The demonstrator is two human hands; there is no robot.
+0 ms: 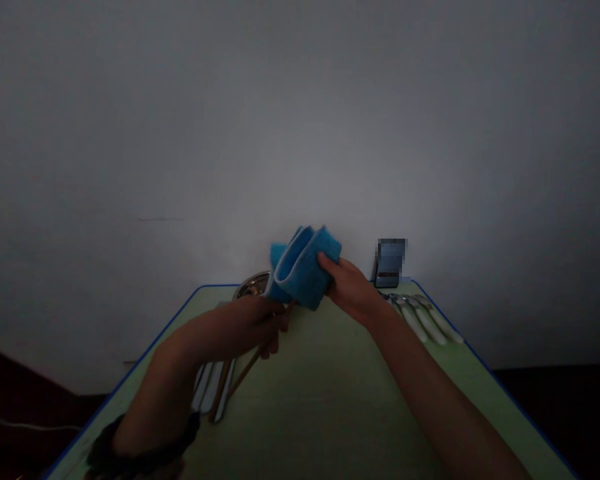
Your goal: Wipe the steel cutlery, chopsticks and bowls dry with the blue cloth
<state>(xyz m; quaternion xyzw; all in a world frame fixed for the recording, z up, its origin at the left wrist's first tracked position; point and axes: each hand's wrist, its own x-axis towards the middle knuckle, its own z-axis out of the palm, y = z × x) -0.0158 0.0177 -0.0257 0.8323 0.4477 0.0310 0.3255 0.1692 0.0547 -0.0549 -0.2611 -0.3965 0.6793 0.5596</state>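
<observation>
L hand (257, 322) fingers grip stick (245, 373), R hand (351, 290) fingers pinch cloth (306, 280) by its top, prob. mid-job; utensils (211, 393) below L fingers, spoons (433, 325) right of R, done/left unclear.

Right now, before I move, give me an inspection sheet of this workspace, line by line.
Surface: pale green table with blue edging, dimly lit.
Items in hand: folded blue cloth with white trim; thin brown stick.
Clutter: round metal dish, pale-handled utensils on the left, white-handled metal spoons on the right, dark upright device, partly pixelated.
Hands: left hand, fingers closed around the stick; right hand, fingers gripping the cloth.
Cables: thin white cable, low at far left, off the table.
Surroundings: grey wall behind the table.
</observation>
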